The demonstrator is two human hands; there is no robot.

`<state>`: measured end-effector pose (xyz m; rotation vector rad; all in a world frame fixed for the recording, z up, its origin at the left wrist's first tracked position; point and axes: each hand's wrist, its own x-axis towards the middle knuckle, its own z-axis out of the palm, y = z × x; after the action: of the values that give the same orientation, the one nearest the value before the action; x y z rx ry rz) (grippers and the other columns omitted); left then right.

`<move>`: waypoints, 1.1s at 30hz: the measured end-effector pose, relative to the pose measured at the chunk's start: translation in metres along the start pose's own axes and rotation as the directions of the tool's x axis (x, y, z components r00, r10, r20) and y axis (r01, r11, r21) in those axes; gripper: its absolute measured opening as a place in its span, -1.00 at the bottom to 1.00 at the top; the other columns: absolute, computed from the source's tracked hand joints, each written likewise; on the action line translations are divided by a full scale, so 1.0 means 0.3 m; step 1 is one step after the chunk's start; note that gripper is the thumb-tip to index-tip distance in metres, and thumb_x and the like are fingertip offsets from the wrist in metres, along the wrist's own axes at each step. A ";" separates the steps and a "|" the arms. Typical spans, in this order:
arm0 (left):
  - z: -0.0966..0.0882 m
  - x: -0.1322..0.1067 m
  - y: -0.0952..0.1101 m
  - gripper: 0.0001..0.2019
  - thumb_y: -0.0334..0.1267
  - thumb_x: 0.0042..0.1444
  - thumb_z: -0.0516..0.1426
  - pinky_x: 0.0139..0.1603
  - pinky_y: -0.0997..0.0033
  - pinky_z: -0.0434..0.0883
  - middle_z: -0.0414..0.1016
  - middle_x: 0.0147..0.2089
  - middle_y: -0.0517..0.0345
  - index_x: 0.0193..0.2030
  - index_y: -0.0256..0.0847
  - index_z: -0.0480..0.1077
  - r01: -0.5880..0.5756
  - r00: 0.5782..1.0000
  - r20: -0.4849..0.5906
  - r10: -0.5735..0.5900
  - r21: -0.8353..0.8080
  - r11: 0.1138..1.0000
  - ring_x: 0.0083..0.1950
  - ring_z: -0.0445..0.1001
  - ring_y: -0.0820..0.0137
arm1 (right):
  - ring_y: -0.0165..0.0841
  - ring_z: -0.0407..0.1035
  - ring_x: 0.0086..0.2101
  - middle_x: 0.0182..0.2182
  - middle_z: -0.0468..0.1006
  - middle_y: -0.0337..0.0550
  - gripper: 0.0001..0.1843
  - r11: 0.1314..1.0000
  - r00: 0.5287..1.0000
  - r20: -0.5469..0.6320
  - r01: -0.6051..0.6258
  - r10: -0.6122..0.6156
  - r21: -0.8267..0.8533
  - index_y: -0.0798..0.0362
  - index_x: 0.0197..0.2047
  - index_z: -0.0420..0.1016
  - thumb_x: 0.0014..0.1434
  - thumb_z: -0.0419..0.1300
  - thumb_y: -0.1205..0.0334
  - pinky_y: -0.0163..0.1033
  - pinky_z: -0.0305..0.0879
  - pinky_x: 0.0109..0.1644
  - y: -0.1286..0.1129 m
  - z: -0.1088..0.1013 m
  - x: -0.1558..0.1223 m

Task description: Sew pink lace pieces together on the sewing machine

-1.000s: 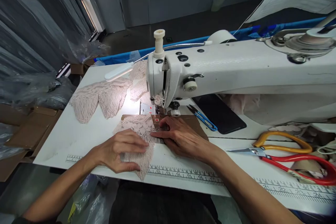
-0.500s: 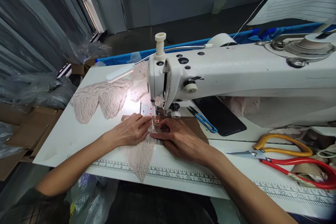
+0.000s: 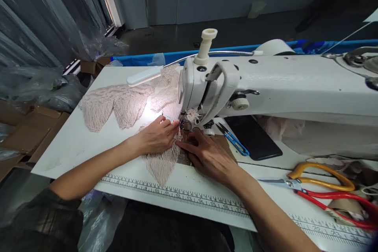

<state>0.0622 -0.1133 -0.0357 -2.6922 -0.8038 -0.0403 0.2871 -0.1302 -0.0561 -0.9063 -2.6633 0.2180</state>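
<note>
A pale pink lace piece lies on the white table, running up under the needle of the white sewing machine. My left hand rests on the lace just left of the needle, fingers bunched together with their tips at the presser foot. My right hand lies flat with fingers stretched out, pressing the lace and a brown pad just in front of the needle.
More pink lace is piled behind, under a small lit lamp. Blue thread snips and a black phone lie under the machine arm. Yellow and red scissors sit at the right. A ruler lines the table's front edge.
My left hand has slid forward along the lace from near the ruler up to the needle. The lace moved up with it. My view has shifted to the left.
</note>
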 end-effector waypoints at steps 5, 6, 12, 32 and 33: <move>0.004 0.002 -0.018 -0.60 -0.21 0.36 -0.11 -0.08 0.15 0.26 0.34 0.21 -0.23 0.12 -0.46 0.35 0.030 0.999 -0.029 -0.031 -0.026 0.999 -0.11 0.34 0.18 | -0.15 0.31 -0.10 -0.05 0.35 0.11 -0.57 0.999 1.000 -0.029 0.002 -0.003 -0.034 -0.04 0.16 0.45 0.26 0.03 0.38 0.06 0.36 -0.03 0.006 0.010 -0.005; 0.005 -0.001 -0.017 -0.59 -0.20 0.37 -0.11 -0.08 0.15 0.26 0.33 0.21 -0.24 0.12 -0.47 0.34 0.031 0.999 -0.035 -0.032 -0.026 0.999 -0.10 0.33 0.18 | -0.15 0.31 -0.10 -0.05 0.35 0.11 -0.57 0.999 0.999 -0.033 0.001 -0.002 -0.033 -0.04 0.15 0.45 0.27 0.03 0.38 0.06 0.36 -0.03 0.004 0.011 -0.006; 0.004 0.000 -0.017 -0.61 -0.19 0.37 -0.11 -0.11 0.16 0.25 0.38 0.15 -0.24 0.09 -0.45 0.34 0.032 0.999 -0.040 -0.034 -0.052 0.998 -0.13 0.34 0.19 | -0.16 0.32 -0.10 -0.01 0.35 0.12 -0.56 0.998 1.000 -0.017 -0.021 0.020 -0.055 -0.07 0.18 0.42 0.29 0.00 0.37 0.02 0.37 -0.06 0.000 0.008 0.001; 0.021 -0.003 -0.009 -0.62 -0.21 0.33 -0.07 0.00 0.07 0.26 0.43 0.14 -0.21 0.08 -0.45 0.36 0.104 0.986 -0.113 -0.125 -0.180 0.978 -0.07 0.37 0.16 | -0.18 0.35 -0.13 -0.08 0.42 0.07 -0.58 0.997 0.998 -0.048 -0.052 0.049 -0.062 -0.07 0.12 0.48 0.25 0.04 0.36 -0.02 0.40 -0.08 0.000 0.006 0.001; 0.021 -0.004 -0.009 -0.62 -0.21 0.33 -0.07 0.01 0.05 0.26 0.43 0.14 -0.20 0.08 -0.45 0.36 0.107 0.985 -0.115 -0.131 -0.195 0.975 -0.07 0.37 0.16 | -0.18 0.35 -0.13 -0.08 0.43 0.07 -0.59 0.997 0.997 -0.058 -0.048 0.045 -0.058 -0.06 0.12 0.48 0.26 0.03 0.36 -0.03 0.41 -0.09 -0.001 0.005 0.002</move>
<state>0.0593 -0.1096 -0.0411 -2.7767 -0.9650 -0.3287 0.2860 -0.1303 -0.0573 -0.9788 -2.6110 0.1220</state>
